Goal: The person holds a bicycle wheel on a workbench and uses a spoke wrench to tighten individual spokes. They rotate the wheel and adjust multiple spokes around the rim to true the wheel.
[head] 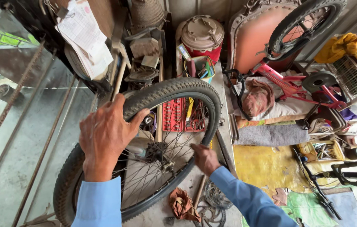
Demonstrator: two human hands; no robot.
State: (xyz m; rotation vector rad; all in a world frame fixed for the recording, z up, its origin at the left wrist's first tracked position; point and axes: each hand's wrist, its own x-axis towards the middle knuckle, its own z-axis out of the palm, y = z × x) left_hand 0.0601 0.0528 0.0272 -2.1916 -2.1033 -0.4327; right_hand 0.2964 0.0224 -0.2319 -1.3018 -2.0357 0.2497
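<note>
A bicycle wheel (187, 90) with a black knobby tyre, thin spokes and a small sprocket (156, 150) at its hub stands tilted over a cluttered workbench. My left hand (107, 132) grips the tyre at its upper left, fingers curled over the tread. My right hand (204, 159) reaches in from the right among the spokes just inside the rim, fingers bunched; what it pinches is too small to tell. Both arms wear light blue sleeves.
A red socket tray (177, 114) lies behind the spokes. A red cooler (201, 37) stands at the back. A red children's bicycle (290, 82) lies to the right. A brown rag (182, 204) and chainrings (211, 210) lie on the bench front. Papers (84, 35) hang at upper left.
</note>
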